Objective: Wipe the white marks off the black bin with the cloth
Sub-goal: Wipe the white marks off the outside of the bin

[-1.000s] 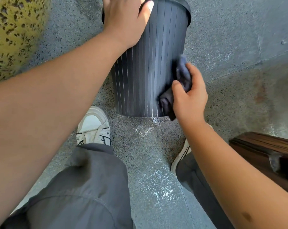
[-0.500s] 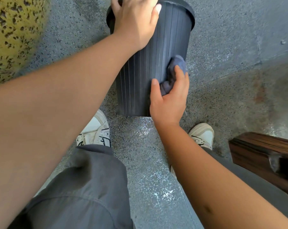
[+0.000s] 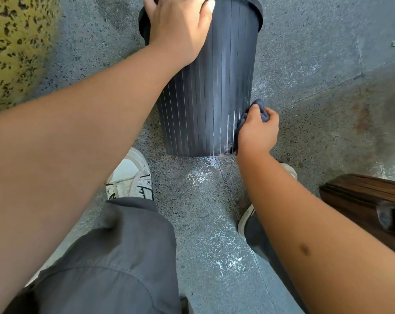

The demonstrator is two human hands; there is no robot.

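A black ribbed bin [image 3: 205, 91] stands on the grey speckled floor in front of my feet. White streaks [image 3: 229, 123] run down its lower right side. My left hand [image 3: 178, 30] lies over the bin's rim and upper wall and grips it. My right hand [image 3: 256, 130] is closed around a dark blue cloth [image 3: 260, 111] and presses it against the bin's lower right edge, just right of the streaks. Most of the cloth is hidden in my fist.
A dark wooden bench [image 3: 369, 200] sits at the right edge. A yellow speckled rounded surface [image 3: 15, 46] fills the top left. My white shoes [image 3: 130, 175] and grey trousers [image 3: 115, 257] are just below the bin. White dust [image 3: 223, 257] is scattered on the floor.
My right hand has slid the cloth down and to the right, from the middle of the bin's side to its lower right edge. White streaks now show there. My left hand stays on the rim.
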